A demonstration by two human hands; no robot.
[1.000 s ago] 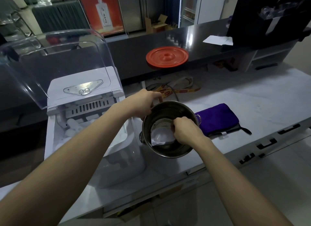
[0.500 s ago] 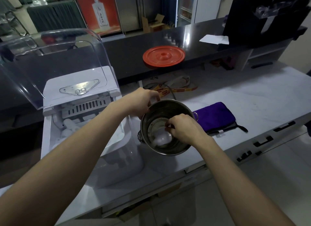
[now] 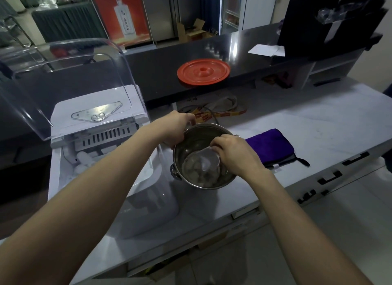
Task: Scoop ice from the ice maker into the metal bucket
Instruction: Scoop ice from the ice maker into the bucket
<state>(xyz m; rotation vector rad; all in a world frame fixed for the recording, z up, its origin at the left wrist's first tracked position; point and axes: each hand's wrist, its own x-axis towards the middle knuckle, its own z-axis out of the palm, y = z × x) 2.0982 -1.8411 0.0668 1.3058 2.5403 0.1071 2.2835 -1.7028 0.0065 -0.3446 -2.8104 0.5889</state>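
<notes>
A shiny metal bucket (image 3: 188, 140) stands on the pale counter just right of the white ice maker (image 3: 95, 108). My left hand (image 3: 172, 128) grips the bucket's far left rim. Over the bucket's right side, my right hand (image 3: 235, 153) holds a clear plastic scoop (image 3: 206, 159) tipped down inside it. Several pieces of ice (image 3: 196, 171) lie on the bucket's bottom. The ice maker's clear lid (image 3: 63, 76) stands raised, and ice (image 3: 84, 163) shows in its open bin.
A folded purple cloth (image 3: 271, 145) lies right of the bucket. Behind it are yellow-red straps (image 3: 220, 110), and an orange round lid (image 3: 203, 71) sits on the dark raised ledge with a white paper (image 3: 266, 50). The counter's front edge (image 3: 244, 212) runs diagonally.
My right hand has turned the scoop inside the bucket, and ice now lies on the bucket's bottom. My left hand has kept its grip on the rim.
</notes>
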